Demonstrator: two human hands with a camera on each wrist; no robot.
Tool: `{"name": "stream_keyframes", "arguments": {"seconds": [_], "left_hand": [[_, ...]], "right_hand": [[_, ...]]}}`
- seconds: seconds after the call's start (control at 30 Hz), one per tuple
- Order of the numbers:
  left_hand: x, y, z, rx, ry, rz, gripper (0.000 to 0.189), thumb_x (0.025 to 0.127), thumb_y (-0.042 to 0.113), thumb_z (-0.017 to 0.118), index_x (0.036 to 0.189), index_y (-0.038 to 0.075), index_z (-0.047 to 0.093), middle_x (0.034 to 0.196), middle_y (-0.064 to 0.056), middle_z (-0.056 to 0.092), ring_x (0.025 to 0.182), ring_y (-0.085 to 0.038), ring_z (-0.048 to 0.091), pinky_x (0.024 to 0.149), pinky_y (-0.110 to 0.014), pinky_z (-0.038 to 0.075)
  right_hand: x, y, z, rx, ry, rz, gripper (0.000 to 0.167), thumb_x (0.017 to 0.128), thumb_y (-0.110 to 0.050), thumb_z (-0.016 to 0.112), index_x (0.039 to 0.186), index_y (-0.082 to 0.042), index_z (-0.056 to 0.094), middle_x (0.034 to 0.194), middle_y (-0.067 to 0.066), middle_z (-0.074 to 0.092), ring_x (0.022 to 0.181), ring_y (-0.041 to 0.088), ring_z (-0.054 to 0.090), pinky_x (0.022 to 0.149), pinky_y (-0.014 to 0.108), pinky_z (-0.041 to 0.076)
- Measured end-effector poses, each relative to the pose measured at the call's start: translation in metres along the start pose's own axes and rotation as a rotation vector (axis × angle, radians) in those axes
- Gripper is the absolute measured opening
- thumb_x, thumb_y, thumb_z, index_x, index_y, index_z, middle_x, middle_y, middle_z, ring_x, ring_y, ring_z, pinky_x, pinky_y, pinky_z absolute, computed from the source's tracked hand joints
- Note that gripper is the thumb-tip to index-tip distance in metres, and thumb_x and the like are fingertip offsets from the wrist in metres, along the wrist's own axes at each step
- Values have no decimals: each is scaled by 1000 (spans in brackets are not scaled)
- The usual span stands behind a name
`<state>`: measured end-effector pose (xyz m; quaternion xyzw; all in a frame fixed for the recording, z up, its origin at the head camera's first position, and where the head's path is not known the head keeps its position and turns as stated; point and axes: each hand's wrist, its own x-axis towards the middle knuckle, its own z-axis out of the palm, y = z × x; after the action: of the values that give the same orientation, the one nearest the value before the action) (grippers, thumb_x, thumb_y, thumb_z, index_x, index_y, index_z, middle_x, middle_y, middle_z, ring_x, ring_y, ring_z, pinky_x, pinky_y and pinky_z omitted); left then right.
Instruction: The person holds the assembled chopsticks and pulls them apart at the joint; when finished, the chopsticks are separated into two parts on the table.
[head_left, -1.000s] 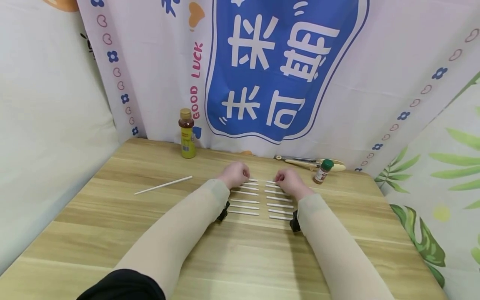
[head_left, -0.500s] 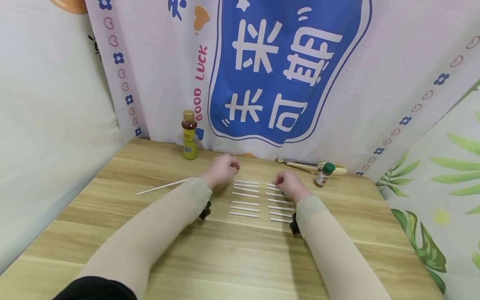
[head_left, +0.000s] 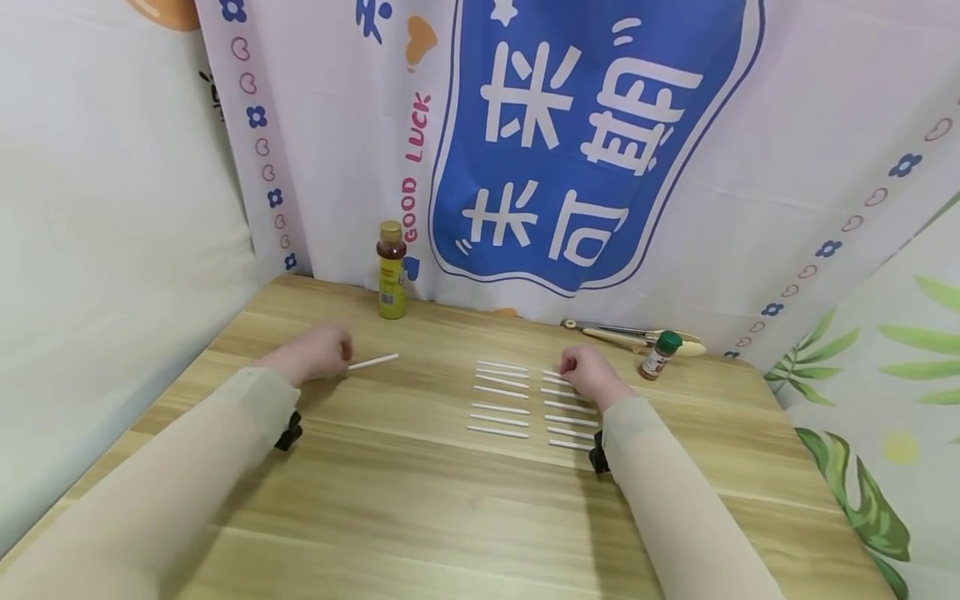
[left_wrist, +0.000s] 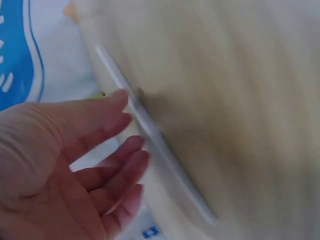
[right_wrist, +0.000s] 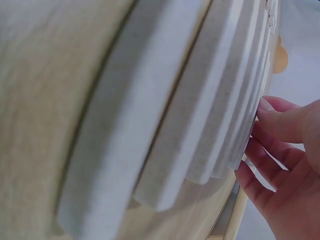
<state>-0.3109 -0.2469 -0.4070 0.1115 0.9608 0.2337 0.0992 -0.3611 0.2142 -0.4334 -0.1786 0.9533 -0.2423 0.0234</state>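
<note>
My left hand [head_left: 318,352] is over a single white stick [head_left: 375,361] lying slantwise on the left of the table. In the left wrist view, thumb and fingertips are right at this stick [left_wrist: 170,152], fingers loosely bent; the picture is blurred. My right hand [head_left: 592,375] is at the far end of the right column of white sticks [head_left: 570,420]. The right wrist view puts its spread fingertips [right_wrist: 245,175] along the edge of the farthest sticks, thumb beside them. A matching left column of white sticks [head_left: 498,421] lies parallel, a narrow gap between the columns.
A yellow-labelled bottle [head_left: 392,279] with a gold cap stands at the table's back left. A small green-capped jar [head_left: 660,356] stands at the back right, before scissors-like tongs [head_left: 622,336] with cream ends. A printed cloth [head_left: 360,150] hangs behind the wooden table [head_left: 450,517].
My left hand has left the far end of the left column and moved left to the single stick. My right hand stays at the right column. The head view has shifted slightly.
</note>
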Motion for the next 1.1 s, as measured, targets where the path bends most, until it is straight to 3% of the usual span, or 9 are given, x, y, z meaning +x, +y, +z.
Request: {"name": "stream_keyframes", "arguments": {"seconds": [0.23, 0.4, 0.53, 0.7, 0.8, 0.97, 1.03, 1.1], "left_hand": [[-8, -15, 9, 23, 33, 44, 10, 82, 4, 70, 83, 6, 60, 80, -5, 58, 75, -24, 53, 70, -42, 43], [-8, -6, 14, 17, 53, 72, 9, 90, 5, 65, 85, 6, 58, 79, -5, 56, 75, -23, 53, 70, -41, 44], [-6, 19, 16, -52, 38, 85, 4, 94, 6, 59, 91, 3, 58, 80, -7, 57, 73, -22, 53, 67, -38, 45], [2, 64, 24, -141, -7, 162, 5, 96, 4, 56, 98, 0, 58, 82, -8, 61, 71, -19, 55, 65, -35, 48], [6, 93, 31, -170, -27, 218, 5, 98, 4, 55, 96, 1, 58, 80, -6, 60, 71, -18, 55, 65, -34, 48], [6, 135, 40, -190, -38, 284, 4, 97, 2, 57, 93, 3, 57, 80, -5, 61, 72, -17, 56, 66, -32, 49], [5, 149, 44, -196, -37, 310, 4, 97, 1, 57, 93, 4, 57, 81, -4, 61, 72, -17, 56, 66, -31, 49], [4, 162, 48, -180, -26, 343, 4, 97, 2, 58, 93, 4, 58, 80, -2, 60, 72, -16, 56, 66, -31, 49]], "right_hand": [[0, 2, 0, 0, -12, -4, 18, 79, 13, 63, 76, -4, 62, 76, 5, 54, 75, 23, 52, 71, 39, 45], [1, 4, 1, 0, -10, -22, 18, 78, 14, 62, 76, -4, 62, 74, 4, 54, 73, 23, 51, 70, 38, 43], [2, 4, 0, -7, -17, -23, 16, 79, 13, 63, 78, -3, 62, 75, 5, 55, 73, 23, 52, 70, 39, 44], [0, 4, -2, -8, -49, 30, 10, 86, 6, 65, 88, -4, 64, 81, 7, 57, 77, 23, 54, 73, 40, 45], [-3, -4, -6, 44, 8, 23, 10, 92, 2, 62, 100, -1, 65, 94, 11, 59, 88, 28, 56, 81, 44, 47], [-19, -53, -18, 145, 163, -120, 15, 97, -4, 60, 109, 2, 65, 104, 13, 59, 100, 30, 56, 90, 47, 46], [-31, -76, -21, 145, 168, -208, 15, 98, -7, 60, 109, 0, 67, 105, 10, 61, 101, 27, 57, 91, 45, 46], [-45, -94, -22, 101, 123, -288, 17, 99, -12, 60, 111, -3, 67, 107, 7, 62, 102, 24, 58, 92, 43, 46]]}}
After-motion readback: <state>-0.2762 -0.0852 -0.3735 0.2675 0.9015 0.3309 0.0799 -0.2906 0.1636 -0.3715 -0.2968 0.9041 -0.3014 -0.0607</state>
